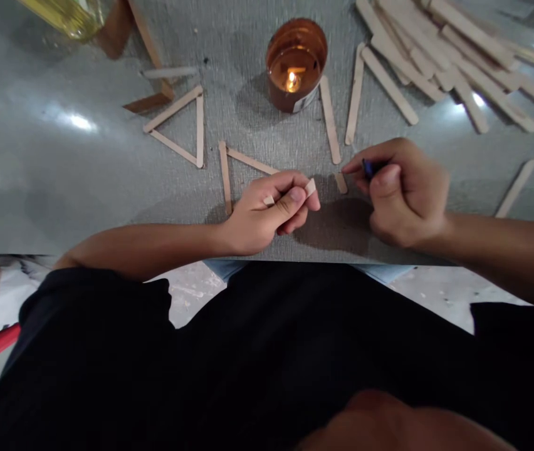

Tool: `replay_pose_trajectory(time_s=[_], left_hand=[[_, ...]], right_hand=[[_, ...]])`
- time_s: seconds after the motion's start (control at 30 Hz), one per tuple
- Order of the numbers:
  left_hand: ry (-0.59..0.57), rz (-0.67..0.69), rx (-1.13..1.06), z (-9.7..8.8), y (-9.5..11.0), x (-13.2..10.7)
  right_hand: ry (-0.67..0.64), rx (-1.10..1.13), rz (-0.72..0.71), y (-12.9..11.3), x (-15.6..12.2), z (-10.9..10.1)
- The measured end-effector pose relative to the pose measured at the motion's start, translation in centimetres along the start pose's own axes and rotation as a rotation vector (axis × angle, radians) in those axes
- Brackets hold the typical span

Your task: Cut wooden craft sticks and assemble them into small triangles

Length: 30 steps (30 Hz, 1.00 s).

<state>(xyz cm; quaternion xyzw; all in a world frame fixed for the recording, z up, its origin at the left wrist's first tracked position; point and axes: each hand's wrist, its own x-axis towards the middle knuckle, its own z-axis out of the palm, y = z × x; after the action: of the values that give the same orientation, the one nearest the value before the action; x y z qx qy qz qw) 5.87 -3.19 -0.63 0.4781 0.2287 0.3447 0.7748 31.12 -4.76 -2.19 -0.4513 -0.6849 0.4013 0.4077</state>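
Note:
My left hand [267, 210] is closed on a short piece of wooden craft stick [311, 187], pinched between thumb and fingers near the table's front edge. My right hand [401, 191] is closed round a small dark blue tool [368, 168], its tip close to a small cut-off stick piece [341, 182] lying on the grey table [83, 181]. Just left of my left hand lie two sticks forming a V shape [225, 175]. Farther left lies a finished stick triangle [187, 128].
A lit candle in a copper-coloured tin [296, 62] stands at the middle back. Two loose sticks [330, 119] lie beside it. A heap of sticks [450, 50] fills the back right. A single stick [515, 188] lies at the right. A bottle of yellow liquid [67, 14] stands back left.

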Motion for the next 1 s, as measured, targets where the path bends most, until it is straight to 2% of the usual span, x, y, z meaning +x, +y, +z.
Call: replay_pose_trajectory(time_s=[0.1,0.2,0.33,0.4,0.6,0.8,1.0], left_hand=[[-0.067,-0.031,-0.031,0.0,0.2,0.0],[-0.122,-0.041,-0.047,0.1,0.4,0.0],[-0.071,-0.002,-0.008,0.4,0.5,0.0],[-0.05,0.031,0.034,0.5,0.5,-0.1],[-0.099,0.102,0.12,0.4,0.4,-0.7],[-0.093,0.133,0.196,0.5,0.6,-0.7],[-0.097,0.15,0.198,0.7,0.6,-0.6]], right_hand=[[0.022,-0.134,-0.121,-0.2,0.0,-0.3],[-0.036,-0.195,-0.267,-0.6,0.3,-0.3],[-0.117,-0.281,-0.396,-1.0,0.5,-0.2],[-0.113,-0.318,-0.417,-1.1,0.4,-0.2],[-0.086,-0.355,-0.398,-1.2,0.4,-0.3],[-0.097,-0.358,-0.438,-1.1,0.5,-0.5],[-0.115,-0.345,-0.404,-1.3,0.4,-0.5]])
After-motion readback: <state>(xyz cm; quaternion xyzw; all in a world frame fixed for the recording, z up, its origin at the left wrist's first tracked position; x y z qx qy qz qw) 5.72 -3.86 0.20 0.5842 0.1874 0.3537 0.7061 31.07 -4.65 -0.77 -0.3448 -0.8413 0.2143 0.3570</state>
